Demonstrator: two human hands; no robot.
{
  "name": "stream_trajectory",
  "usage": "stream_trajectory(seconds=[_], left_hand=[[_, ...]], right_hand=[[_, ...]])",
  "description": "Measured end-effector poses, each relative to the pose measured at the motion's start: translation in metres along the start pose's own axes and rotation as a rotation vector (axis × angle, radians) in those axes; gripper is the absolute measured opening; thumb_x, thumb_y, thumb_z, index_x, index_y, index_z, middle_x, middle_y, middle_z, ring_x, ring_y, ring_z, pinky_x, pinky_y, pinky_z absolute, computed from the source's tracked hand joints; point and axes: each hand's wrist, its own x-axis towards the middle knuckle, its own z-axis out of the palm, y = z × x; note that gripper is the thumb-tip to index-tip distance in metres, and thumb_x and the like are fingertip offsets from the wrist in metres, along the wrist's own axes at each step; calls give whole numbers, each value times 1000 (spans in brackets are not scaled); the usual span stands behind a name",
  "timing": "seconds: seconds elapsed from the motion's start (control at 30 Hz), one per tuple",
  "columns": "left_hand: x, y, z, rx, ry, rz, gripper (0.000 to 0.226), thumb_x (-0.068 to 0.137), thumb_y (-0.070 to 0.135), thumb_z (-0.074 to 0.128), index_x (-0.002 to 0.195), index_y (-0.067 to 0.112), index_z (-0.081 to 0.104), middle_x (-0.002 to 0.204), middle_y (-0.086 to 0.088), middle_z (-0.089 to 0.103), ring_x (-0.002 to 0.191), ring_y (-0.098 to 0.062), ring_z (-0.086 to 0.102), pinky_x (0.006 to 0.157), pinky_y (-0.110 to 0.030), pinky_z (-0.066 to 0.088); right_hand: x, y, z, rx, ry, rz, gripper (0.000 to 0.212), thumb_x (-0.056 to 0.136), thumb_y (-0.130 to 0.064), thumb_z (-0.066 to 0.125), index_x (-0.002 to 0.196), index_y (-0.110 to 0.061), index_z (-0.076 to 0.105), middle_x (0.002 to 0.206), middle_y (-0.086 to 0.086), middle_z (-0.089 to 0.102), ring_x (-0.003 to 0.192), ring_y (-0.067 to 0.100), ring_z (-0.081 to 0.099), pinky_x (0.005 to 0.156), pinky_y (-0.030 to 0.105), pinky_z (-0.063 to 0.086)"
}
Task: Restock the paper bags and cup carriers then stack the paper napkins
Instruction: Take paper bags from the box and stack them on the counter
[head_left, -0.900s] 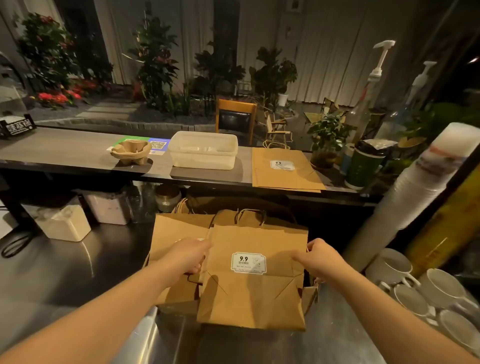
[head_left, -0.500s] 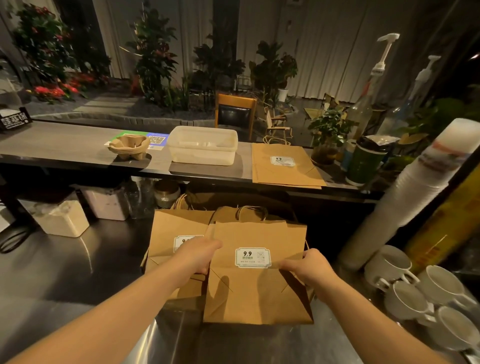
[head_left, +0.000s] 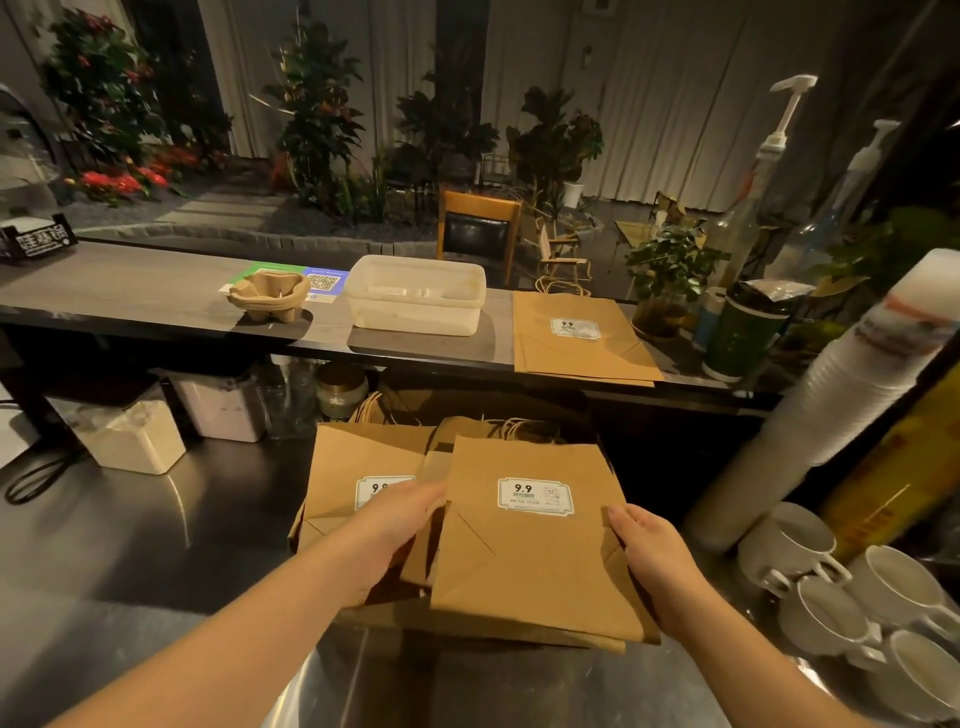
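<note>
Two bare hands hold a flat, folded brown paper bag with a white "9.9" label (head_left: 530, 540) just above the steel worktop (head_left: 130, 545). The left hand (head_left: 400, 525) clasps its left edge, fingers slipped behind the paper; the right hand (head_left: 649, 551) grips its right edge, thumb on top. Under and to the left of it lies a pile of similar brown paper bags with twine handles (head_left: 358, 467), one label partly covered by the left hand. At the right stand white ceramic cups (head_left: 789, 540) and a tall leaning stack of white disposable cups (head_left: 831, 395). Farther back, on the raised dark counter (head_left: 130, 291), sit — from left to right — a moulded brown pulp cup carrier (head_left: 270, 296), a translucent white plastic tub (head_left: 415, 296) and another flat stack of brown labelled bags (head_left: 576, 338). Napkins cannot be made out.
</note>
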Motion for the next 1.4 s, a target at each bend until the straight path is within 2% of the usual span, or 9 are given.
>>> stream_trajectory(seconds=[0.1, 0.23, 0.3, 0.63, 0.77, 0.97, 1.1, 1.27, 1.4], left_hand=[[-2, -1, 4, -125, -42, 54, 53, 98, 60, 59, 142, 31, 54, 153, 2, 51, 145, -28, 39, 124, -53, 23], [-9, -7, 13, -94, -68, 175, 26, 101, 32, 65, 126, 30, 57, 128, 4, 65, 112, -14, 58, 100, -39, 48], [-7, -13, 18, -54, -46, 201, 26, 102, 27, 65, 126, 29, 57, 123, 6, 67, 114, -16, 60, 101, -40, 49], [-10, -10, 8, 98, 75, 321, 16, 108, 41, 48, 114, 34, 61, 110, 10, 64, 100, -8, 57, 75, -25, 47], [3, -11, -8, 170, 249, 329, 33, 107, 45, 48, 135, 30, 58, 127, 9, 62, 110, -11, 56, 92, -29, 52], [10, -4, -12, 240, 224, 213, 48, 107, 44, 47, 152, 27, 46, 134, -2, 59, 103, -14, 59, 74, -28, 49], [11, -1, -8, 291, 244, 203, 52, 107, 44, 47, 155, 26, 41, 150, -3, 50, 113, -15, 51, 86, -29, 43], [14, 6, -9, 209, 182, 153, 48, 107, 41, 50, 150, 20, 48, 141, -3, 56, 127, -24, 51, 101, -38, 44], [14, 3, -20, 193, 144, 165, 43, 107, 39, 49, 147, 23, 50, 123, 5, 55, 112, -16, 50, 95, -35, 47]], right_hand=[[-5, 1, 4, 98, -21, 10, 33, 108, -38, 44, 107, -15, 67, 99, 10, 76, 95, 32, 73, 92, 49, 58], [-9, 3, 13, 195, -2, 8, 29, 107, -41, 46, 110, -16, 61, 105, 11, 70, 100, 34, 68, 92, 50, 55], [-10, 2, 16, 204, -22, 6, 26, 104, -43, 51, 111, -19, 59, 105, 9, 71, 97, 31, 69, 85, 47, 57], [5, 3, 8, 318, -91, 6, 28, 98, -32, 64, 124, -22, 58, 102, 9, 78, 96, 34, 75, 88, 55, 59], [14, 0, 9, 366, -64, 46, 24, 100, -30, 63, 123, -22, 60, 103, 10, 78, 98, 36, 74, 92, 57, 57], [25, -14, 27, 127, -36, 58, 17, 101, -32, 62, 112, -19, 62, 102, 9, 75, 93, 31, 73, 83, 48, 60], [34, -17, 38, -7, -41, 53, 21, 99, -35, 64, 109, -16, 62, 101, 9, 73, 93, 30, 71, 88, 48, 60], [40, -10, 47, 42, -44, 59, 42, 89, -34, 76, 123, -20, 56, 109, 7, 71, 97, 30, 70, 85, 50, 60], [36, -15, 52, 182, -109, 105, 30, 95, -28, 70, 120, -19, 57, 111, 11, 72, 100, 33, 70, 90, 54, 58]])
